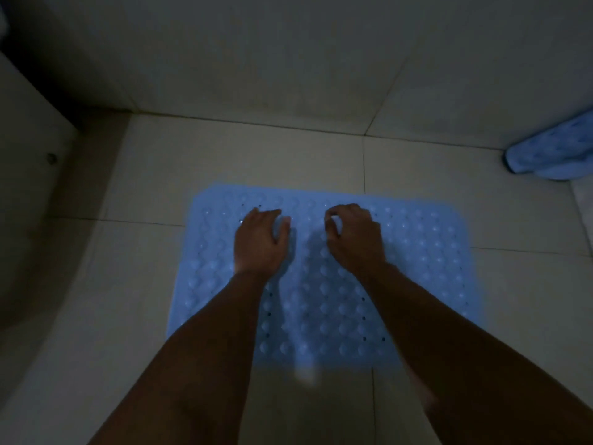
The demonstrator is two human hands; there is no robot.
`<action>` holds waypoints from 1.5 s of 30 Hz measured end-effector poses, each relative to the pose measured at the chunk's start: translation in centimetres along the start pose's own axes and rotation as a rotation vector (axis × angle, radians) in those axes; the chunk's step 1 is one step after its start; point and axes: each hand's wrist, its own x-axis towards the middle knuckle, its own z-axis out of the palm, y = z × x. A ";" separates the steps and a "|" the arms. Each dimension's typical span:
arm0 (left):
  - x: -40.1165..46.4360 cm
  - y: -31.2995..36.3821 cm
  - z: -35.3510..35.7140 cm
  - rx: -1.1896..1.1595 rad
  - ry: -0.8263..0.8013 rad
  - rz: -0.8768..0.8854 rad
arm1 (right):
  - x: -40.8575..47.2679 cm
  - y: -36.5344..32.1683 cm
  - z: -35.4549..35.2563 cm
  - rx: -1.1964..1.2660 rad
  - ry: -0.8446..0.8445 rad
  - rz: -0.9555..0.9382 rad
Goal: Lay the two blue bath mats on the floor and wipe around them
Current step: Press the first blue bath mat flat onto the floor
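A light blue bath mat (426, 268) with raised bumps and small holes lies flat on the pale tiled floor in the middle of the head view. My left hand (261, 240) rests on its far middle part, fingers bent down against the surface. My right hand (353, 236) is just to the right of it, over the mat with its fingers loosely curled and nothing in them. A second blue mat (552, 152) lies rolled or bunched up against the wall at the far right edge.
A tiled wall (288, 59) stands just beyond the mat. A pale curved fixture (29, 194) fills the left side, close to the mat's left edge. Bare floor tiles (529, 284) lie to the right and in front. The room is dim.
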 end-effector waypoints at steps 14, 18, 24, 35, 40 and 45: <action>-0.9 -8.9 -0.3 0.401 0.038 -0.009 | -3.4 -4.2 15.6 -0.289 -0.180 -0.144; -0.4 -10.1 -0.7 0.404 0.051 -0.007 | -3.9 -4.2 16.1 -0.278 -0.154 -0.147; 0.2 -10.5 -1.3 0.370 0.067 0.004 | -3.8 -3.9 15.8 -0.287 -0.110 -0.146; -0.5 -12.6 -2.4 0.381 0.046 -0.065 | -3.5 -4.0 16.2 -0.309 -0.102 -0.151; -2.3 -11.6 -3.6 0.375 0.066 -0.044 | -3.6 -4.6 16.0 -0.275 -0.150 -0.120; -3.2 -11.1 -4.0 0.459 -0.014 0.050 | -2.5 -5.9 13.8 -0.114 -0.244 -0.041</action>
